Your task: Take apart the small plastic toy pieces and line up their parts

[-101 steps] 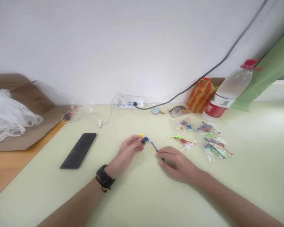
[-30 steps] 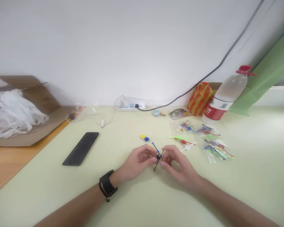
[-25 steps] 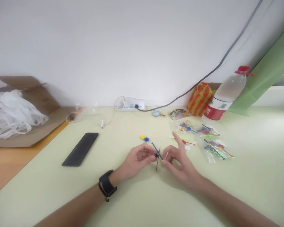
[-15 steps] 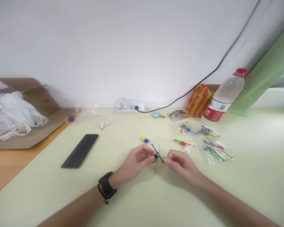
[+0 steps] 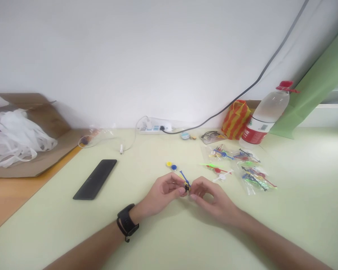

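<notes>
My left hand, with a black watch on its wrist, pinches a small black plastic piece just above the pale green table. My right hand meets it from the right, fingertips pinched on the same piece. A thin blue stick pokes out behind my fingers. A yellow disc and a blue disc lie just beyond my hands. Loose red, green and white sticks lie to the right.
Clear bags of coloured plastic parts lie at the right, near a tilted water bottle and a striped bag. A black phone lies at the left. A power strip, cardboard and white plastic bags sit further back.
My left hand carried the small piece from near the discs toward me. My right hand flicked a finger out, pulled back, then closed in again on the piece; the black stick no longer shows.
</notes>
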Motion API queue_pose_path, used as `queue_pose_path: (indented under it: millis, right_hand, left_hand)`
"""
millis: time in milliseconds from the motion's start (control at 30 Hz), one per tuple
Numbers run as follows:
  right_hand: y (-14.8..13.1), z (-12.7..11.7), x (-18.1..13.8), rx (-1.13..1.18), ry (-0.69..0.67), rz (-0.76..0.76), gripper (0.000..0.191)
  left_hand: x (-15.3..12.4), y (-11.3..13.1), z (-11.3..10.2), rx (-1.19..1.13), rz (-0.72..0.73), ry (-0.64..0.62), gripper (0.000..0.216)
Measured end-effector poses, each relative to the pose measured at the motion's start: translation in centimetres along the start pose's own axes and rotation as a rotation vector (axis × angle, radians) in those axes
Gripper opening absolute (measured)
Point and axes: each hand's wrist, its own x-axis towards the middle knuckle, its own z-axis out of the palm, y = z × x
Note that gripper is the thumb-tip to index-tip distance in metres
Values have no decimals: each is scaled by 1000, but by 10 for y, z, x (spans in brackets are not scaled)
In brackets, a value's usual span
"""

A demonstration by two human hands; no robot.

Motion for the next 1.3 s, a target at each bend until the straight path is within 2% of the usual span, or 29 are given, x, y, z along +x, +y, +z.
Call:
queue_pose_path:
  millis: [167,233,333,400,433,467,533,600,667,767,900,1033,1300]
  right_hand:
    - [2,-1,-2,25,-6,-18,18]
    - [3,0,-3,84,16,-11,36]
    - [3,3,-3,199,83,48,73]
    - [2,5,-3,283,134,99,81]
    - [1,6,-2,319,160,117,75]
    - [1,5,-2,341,162,132,61]
    - [2,2,-1,359,79,151,24]
    - [4,-2,0,390,-26,142,54]
    - [6,-5,1,434,-55,114,68]
    - [6,-6,2,423,4,111,57]
    - [1,-3,2,283,23,142,37]
    - [0,-1,1,174,-12,94,32]
    - [-1,-2,0,141,-28,70,22]
  left_hand:
    - [0,-1,-1,-11,8,18,23]
    - [0,-1,-1,-19,23,42,23]
    - [1,0,-1,-10,41,84,24]
    - [1,0,-2,2,43,91,24]
    - [1,-1,-2,5,44,90,25]
    - [1,-1,-2,7,46,89,25]
    - [1,-3,-3,12,46,89,24]
    - [1,-5,-4,18,48,92,24]
    - [1,-6,-4,24,48,92,24]
    - [2,-5,-4,30,49,95,23]
    - [2,-2,-2,45,55,74,23]
    - [1,-1,-1,50,56,51,22]
    - [-1,1,1,63,36,14,22]
